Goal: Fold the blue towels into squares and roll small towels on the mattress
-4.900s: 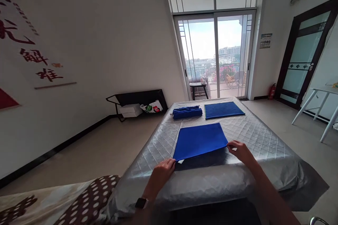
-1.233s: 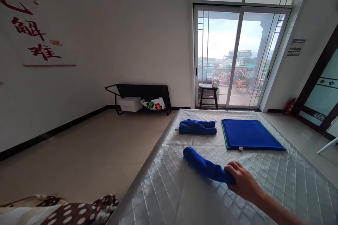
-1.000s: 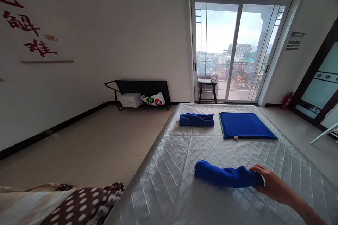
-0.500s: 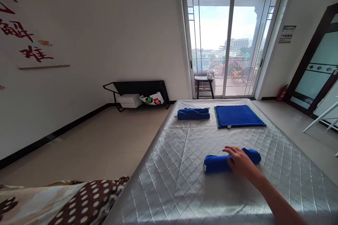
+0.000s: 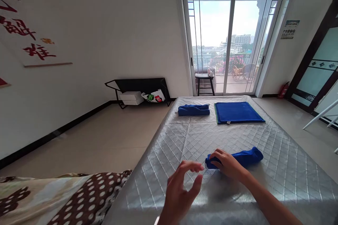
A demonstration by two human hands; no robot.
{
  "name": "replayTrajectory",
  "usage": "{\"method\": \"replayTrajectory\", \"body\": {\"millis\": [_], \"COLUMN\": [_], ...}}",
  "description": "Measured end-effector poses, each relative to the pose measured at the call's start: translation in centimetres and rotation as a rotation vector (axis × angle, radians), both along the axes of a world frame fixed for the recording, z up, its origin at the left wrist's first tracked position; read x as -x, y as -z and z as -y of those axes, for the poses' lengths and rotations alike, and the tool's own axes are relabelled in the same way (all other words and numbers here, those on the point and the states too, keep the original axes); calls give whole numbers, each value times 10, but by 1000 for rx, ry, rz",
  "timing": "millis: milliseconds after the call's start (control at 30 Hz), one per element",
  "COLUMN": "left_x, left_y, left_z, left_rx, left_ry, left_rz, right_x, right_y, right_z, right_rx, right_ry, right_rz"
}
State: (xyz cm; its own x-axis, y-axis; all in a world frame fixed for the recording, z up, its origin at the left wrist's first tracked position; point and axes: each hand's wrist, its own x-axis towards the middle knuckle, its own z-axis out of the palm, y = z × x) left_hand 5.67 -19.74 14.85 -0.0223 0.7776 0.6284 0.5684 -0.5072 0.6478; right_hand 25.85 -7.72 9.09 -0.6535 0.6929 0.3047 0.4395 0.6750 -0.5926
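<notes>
My right hand [image 5: 225,163] grips the left end of the rolled blue cloth [image 5: 247,157] on the silvery bed [image 5: 171,160]; my left hand [image 5: 182,190] hovers empty, fingers spread, near that end. The roll looks light, soft and floppy, unlikely to break, best held around its middle.

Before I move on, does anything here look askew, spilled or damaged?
Nothing looks spilled or damaged. Only the near blue roll, under the right hand, seems slightly askew: it slants across the silver cover, its right end bulging, while the far blue roll lies straighter.
</notes>
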Motion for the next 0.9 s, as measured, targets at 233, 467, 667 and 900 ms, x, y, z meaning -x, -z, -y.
{"method": "replayTrajectory", "body": {"millis": [233, 467, 667, 900], "left_x": [-22, -37, -49, -66], "left_y": [58, 55, 54, 67], "left_z": [-65, -41, -27, -27], "left_rx": [400, 491, 543, 615], "left_ry": [264, 230, 182, 183], "left_rz": [-7, 183, 267, 534], "right_x": [-15, -21, -14, -8], "right_y": [-15, -30, -30, -11], "right_z": [23, 41, 54, 81], "right_rx": [60, -94, -305, -224], "right_ry": [59, 177, 377, 426], "right_rz": [-218, -344, -256, -381]}}
